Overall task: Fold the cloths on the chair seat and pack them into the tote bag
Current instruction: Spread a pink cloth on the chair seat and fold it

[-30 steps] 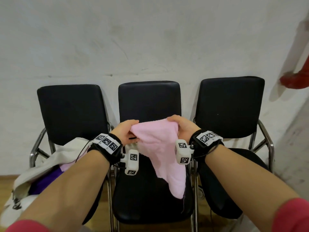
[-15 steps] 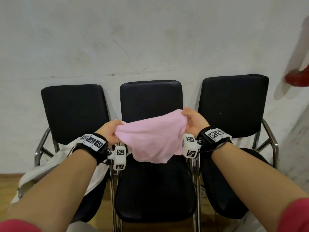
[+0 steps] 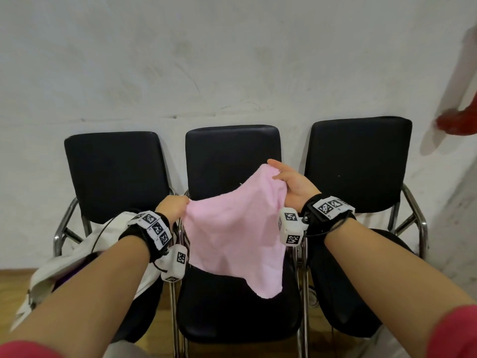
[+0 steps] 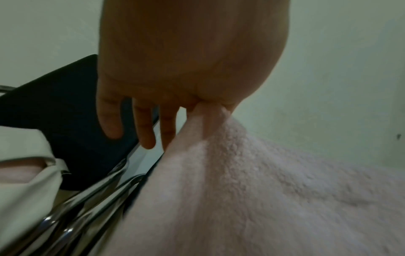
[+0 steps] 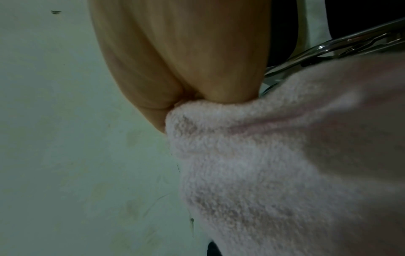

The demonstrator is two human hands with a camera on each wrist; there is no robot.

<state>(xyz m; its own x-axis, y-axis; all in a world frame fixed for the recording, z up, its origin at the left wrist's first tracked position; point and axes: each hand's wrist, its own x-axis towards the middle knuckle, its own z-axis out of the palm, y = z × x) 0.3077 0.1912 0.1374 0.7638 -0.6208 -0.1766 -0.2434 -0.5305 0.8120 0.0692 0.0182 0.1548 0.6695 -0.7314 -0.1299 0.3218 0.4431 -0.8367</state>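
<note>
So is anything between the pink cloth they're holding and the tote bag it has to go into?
Nothing visible blocks it. Left hand and right hand hold the pink cloth in the air above the middle chair's seat. The tote bag lies open on the chair to the left, across only the chrome armrests.

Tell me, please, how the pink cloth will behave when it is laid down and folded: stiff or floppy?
Probably floppy: the pink cloth sags between the left hand and right hand, one corner drooping. Its fuzzy pile suggests it grips rather than slips. It looks light, since fingertip pinches hold it up.
</note>
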